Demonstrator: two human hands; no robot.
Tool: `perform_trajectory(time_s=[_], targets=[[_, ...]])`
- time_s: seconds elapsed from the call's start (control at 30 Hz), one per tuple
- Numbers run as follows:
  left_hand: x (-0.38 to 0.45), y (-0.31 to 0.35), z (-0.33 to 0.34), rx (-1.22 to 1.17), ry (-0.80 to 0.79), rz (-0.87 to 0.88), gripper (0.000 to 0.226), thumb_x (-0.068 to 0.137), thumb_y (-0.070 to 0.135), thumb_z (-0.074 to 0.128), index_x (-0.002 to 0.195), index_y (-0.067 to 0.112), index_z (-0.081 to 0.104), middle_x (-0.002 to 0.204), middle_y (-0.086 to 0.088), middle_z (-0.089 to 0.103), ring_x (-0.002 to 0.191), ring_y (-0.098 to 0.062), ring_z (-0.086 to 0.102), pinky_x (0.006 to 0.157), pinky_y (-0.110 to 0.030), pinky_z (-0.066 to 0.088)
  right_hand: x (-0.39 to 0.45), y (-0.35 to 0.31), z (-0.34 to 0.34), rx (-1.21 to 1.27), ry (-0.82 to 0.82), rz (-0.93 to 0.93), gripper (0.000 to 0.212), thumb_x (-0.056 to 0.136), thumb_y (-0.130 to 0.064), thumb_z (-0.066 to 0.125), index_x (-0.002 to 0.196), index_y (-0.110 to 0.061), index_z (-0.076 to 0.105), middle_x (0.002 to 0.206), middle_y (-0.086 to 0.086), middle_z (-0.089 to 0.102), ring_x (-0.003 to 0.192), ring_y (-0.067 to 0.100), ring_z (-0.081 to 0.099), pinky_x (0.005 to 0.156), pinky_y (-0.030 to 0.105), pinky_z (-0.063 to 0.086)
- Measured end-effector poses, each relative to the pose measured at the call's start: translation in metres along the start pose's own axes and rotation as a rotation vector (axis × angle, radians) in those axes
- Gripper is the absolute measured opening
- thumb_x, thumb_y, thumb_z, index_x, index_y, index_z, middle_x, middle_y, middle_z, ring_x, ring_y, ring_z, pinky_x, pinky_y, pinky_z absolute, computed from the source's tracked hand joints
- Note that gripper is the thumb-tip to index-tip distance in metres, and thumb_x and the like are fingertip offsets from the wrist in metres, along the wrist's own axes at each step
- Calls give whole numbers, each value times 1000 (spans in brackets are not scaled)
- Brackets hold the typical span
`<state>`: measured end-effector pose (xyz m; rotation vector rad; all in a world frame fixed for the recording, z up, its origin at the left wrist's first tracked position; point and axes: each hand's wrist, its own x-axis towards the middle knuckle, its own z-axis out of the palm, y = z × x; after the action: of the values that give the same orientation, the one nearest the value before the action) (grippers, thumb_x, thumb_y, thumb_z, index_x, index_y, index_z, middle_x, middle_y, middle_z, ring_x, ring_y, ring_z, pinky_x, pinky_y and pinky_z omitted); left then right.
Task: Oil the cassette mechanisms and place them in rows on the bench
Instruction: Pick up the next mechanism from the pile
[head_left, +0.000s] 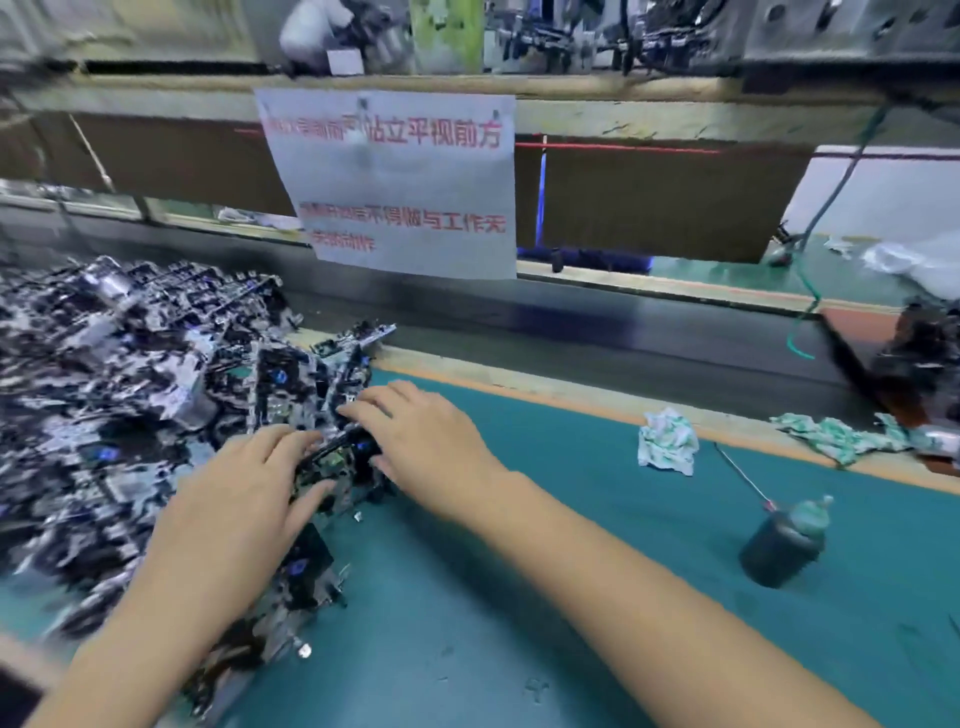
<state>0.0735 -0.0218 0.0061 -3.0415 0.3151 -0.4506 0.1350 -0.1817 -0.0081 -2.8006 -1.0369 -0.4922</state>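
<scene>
1. Head view, left of bench: a big loose pile of cassette mechanisms (119, 374) is heaped at the left edge of the green bench mat (519, 597); it looks like unsorted stock kept within reach of both arms; no rows laid out yet on the bare mat that I can see.
2. Head view, centre: both hands meet on one mechanism (337, 462) at the pile's near edge; the left hand (244, 499) lies over it, fingers mostly extended and spread with the tips bent onto its top and side; the right hand (421, 431) covers its far side, fingers reaching into the pile; motion blur, so whether either hand truly grips or only presses, I cannot tell; likely steadying it to work it free.
3. Head view, right: a dark oil bottle (784, 545) with a long thin needle stands well apart from the hands; probably parked on the right for that hand to take up; untouched.
4. Head view, far edge: crumpled rag (667, 441) near the bench border, a second cloth (836, 436) further right; presumably for wiping excess oil.
5. Head view, back: printed notice (395, 182) hangs above the bench, partly blurred.
</scene>
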Motion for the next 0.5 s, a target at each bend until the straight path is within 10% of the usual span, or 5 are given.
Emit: perform_trajectory(time_s=[0.13,0.33,0.5], targets=[[16,-10,3,134,-49,76,51,93,53,44,133,24,48,129,9,46,114,-14,45,91,-27,46,15,-1,-3,-48,-91,-81,29,97,-14,44,126,-15,46,122,2,51,116,22,47,84,35,43],[22,1,1,281,27,335,44,80,60,62,106,24,66,104,10,66,98,-16,57,79,-28,45,-14,4,-17,-87,-87,-78,22,97,-13,45,119,-9,45,119,7,45,110,23,45,77,34,41],[32,34,4,245,-12,419,41,94,59,38,121,32,52,118,16,59,112,-10,54,88,-26,43,-49,23,-32,-77,-127,58,20,93,-3,48,113,-6,44,116,9,42,105,23,42,70,29,31]])
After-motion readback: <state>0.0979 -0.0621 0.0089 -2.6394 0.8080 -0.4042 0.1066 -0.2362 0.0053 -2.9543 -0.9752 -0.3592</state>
